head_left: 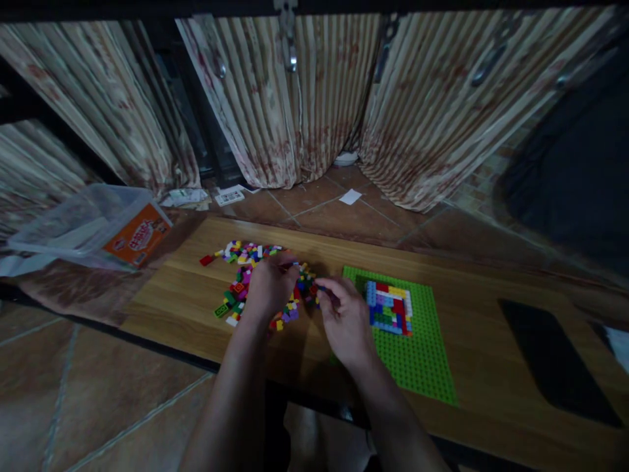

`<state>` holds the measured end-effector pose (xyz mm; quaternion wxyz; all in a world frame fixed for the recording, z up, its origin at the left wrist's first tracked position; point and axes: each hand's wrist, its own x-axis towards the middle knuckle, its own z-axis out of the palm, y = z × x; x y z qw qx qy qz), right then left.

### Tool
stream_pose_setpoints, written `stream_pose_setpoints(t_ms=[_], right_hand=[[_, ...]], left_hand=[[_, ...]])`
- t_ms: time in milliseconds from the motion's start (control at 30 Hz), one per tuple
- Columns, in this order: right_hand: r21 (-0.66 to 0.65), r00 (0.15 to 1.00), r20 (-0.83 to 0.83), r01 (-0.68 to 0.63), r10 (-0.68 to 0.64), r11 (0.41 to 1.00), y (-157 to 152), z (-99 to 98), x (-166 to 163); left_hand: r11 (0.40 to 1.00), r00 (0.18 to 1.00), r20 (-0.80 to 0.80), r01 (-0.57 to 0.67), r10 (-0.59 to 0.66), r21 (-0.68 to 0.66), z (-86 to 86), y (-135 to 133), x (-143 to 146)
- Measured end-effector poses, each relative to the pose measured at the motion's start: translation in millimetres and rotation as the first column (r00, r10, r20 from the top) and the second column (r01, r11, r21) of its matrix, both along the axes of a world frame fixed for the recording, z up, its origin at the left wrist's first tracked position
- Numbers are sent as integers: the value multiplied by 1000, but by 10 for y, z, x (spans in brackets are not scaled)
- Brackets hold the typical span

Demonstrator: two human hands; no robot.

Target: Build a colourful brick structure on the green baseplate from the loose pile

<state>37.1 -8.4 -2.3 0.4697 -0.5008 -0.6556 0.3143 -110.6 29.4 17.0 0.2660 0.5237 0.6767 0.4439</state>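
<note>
A heap of small coloured bricks point(246, 275) lies on a low wooden table point(196, 295). My left hand point(268, 285) rests on the heap, its fingers curled down among the bricks. My right hand point(346, 318) sits just right of the heap, fingers pinched on a small brick I cannot make out clearly. To its right lies a green baseplate point(417, 354) that carries a square block of joined bricks point(390, 308) in blue, white, red and yellow.
A clear plastic tub point(83, 223) with an orange label lies on its side at the table's left. A dark flat object point(555, 360) lies on the table at the right. Striped curtains point(304, 98) hang behind. Papers point(228, 195) lie on the tiled floor.
</note>
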Motion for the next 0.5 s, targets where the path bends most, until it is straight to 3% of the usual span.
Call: stream_pose_setpoints(t_ms=[100,233,500], right_hand=[[73,972,231,-60,41,996,-9,-63,-40],[91,889,453,-122,68,988,18,-140,-115],[88,767,638,-163,70,983,78,-193,-199]], left_hand=[[995,979,-195,-72,56,-76,27,-23,-89],[989,947,-322,-45,-3,-142,26,-51,-139],[961,913,-399,-27,-89,-274,20,-89,-198]])
